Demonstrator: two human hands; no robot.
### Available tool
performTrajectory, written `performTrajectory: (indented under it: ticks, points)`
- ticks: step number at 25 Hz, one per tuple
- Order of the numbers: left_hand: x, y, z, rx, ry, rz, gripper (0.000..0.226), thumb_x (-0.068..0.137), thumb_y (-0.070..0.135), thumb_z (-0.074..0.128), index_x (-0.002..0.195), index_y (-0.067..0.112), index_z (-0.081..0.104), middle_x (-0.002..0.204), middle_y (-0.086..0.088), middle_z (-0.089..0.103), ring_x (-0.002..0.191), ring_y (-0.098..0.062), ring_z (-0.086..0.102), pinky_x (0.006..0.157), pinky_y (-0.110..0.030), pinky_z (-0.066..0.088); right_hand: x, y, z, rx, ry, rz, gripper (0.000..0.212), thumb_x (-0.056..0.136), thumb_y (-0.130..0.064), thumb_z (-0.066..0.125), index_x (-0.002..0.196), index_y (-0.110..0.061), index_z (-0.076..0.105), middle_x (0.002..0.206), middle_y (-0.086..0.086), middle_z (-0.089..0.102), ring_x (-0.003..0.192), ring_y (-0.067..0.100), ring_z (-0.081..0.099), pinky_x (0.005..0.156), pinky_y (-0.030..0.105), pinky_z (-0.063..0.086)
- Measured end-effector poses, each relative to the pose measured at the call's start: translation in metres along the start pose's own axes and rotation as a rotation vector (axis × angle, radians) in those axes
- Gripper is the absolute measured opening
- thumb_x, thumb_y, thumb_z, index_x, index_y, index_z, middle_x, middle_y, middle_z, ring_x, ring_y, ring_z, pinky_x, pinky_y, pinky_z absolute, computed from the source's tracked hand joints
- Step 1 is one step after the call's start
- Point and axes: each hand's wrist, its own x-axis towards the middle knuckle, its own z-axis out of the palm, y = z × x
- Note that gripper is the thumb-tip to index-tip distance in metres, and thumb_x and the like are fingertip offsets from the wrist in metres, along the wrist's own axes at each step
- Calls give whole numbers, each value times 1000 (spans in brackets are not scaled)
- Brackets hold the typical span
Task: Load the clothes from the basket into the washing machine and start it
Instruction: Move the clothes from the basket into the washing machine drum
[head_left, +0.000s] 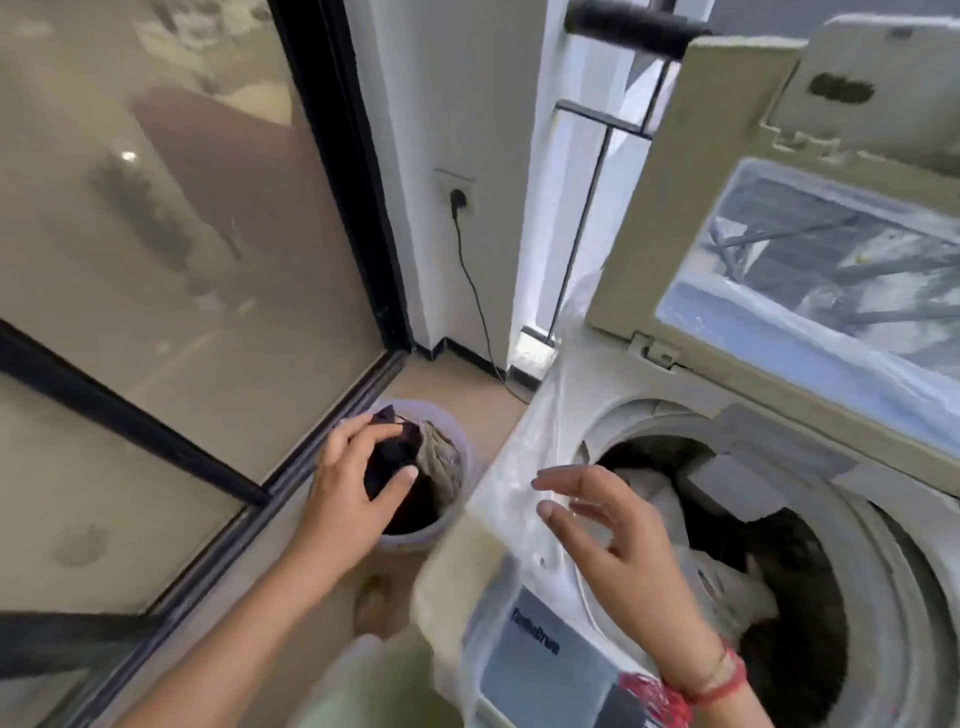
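While the left hand, grip curled round a dark garment, works in the basket at lower centre and the right hand hovers wide and empty over the washing machine rim, likely risk: the neighbouring beige cloth snags, drags out, drops on the floor.

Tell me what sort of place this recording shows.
Probably a home laundry balcony: a top-loading washing machine with its lid raised, a basket of clothes on the floor, and a sliding glass door alongside.
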Motion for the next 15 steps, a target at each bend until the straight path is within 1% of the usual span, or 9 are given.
performTrajectory:
  ticks: [1, 3, 4, 6, 8, 10, 12, 13, 15]
  points:
    - [7, -20, -9, 2, 2, -33, 42, 81, 37, 66, 119, 23, 57, 131, 7, 37, 129, -13, 36, 104, -25, 26, 15, -10, 20, 17, -28, -7, 13, 87, -21, 62, 92, -32, 67, 102, -19, 66, 103, 6, 61, 87, 23, 49]
    - [23, -60, -26, 17, -5, -95, 38, 84, 23, 68, 120, 22, 57, 135, 1, 39, 129, -15, 36, 101, -25, 26, 48, -25, 62, 37, -67, -4, 14, 87, -16, 63, 87, -30, 68, 99, -16, 66, 100, 7, 63, 85, 25, 50]
    - [35, -84, -36, 27, -18, -130, 37, 84, 20, 68, 120, 19, 57, 135, -2, 40, 129, -17, 37, 99, -24, 26, 68, -28, 88, 54, -73, 18, 15, 87, -14, 63, 86, -28, 68, 98, -14, 67, 98, 8, 63, 84, 25, 50]
    - [63, -131, -50, 51, -81, -183, 39, 82, 22, 70, 119, 15, 58, 130, -6, 45, 126, -22, 40, 97, -23, 26, 108, -29, 135, 103, -53, 90, 16, 87, -8, 63, 87, -23, 68, 92, -11, 69, 92, 5, 65, 80, 19, 51]
    - [93, -185, -61, 75, -176, -259, 45, 78, 31, 69, 118, 14, 59, 126, -8, 49, 123, -24, 43, 96, -22, 27, 146, -16, 186, 153, -18, 259, 13, 87, -8, 63, 90, -20, 67, 86, -10, 69, 83, 2, 65, 73, 14, 50]
    - [119, -234, -64, 102, -295, -338, 45, 81, 33, 68, 121, 15, 57, 127, -7, 49, 123, -24, 42, 96, -24, 28, 182, 20, 233, 171, 39, 467, 10, 87, -7, 62, 88, -16, 64, 83, -10, 67, 82, 9, 64, 73, 16, 47]
    - [141, -275, -56, 165, -425, -386, 43, 86, 31, 65, 124, 17, 53, 128, -7, 47, 125, -24, 39, 98, -27, 30, 209, 65, 270, 109, 38, 648, 10, 86, -7, 62, 92, -14, 64, 89, -2, 66, 91, 19, 63, 75, 21, 42]
    - [151, -293, -47, 195, -473, -400, 42, 86, 30, 64, 125, 17, 53, 128, -7, 47, 125, -25, 39, 99, -29, 31, 219, 89, 285, 54, 10, 725, 12, 86, -8, 61, 97, -11, 64, 96, 3, 67, 97, 22, 62, 77, 21, 39]
    - [174, -331, -23, 227, -563, -405, 41, 85, 30, 63, 124, 18, 53, 127, -7, 49, 125, -26, 42, 101, -33, 35, 239, 137, 314, -32, -66, 832, 20, 86, -10, 62, 105, -6, 64, 108, 8, 66, 105, 23, 60, 79, 20, 38]
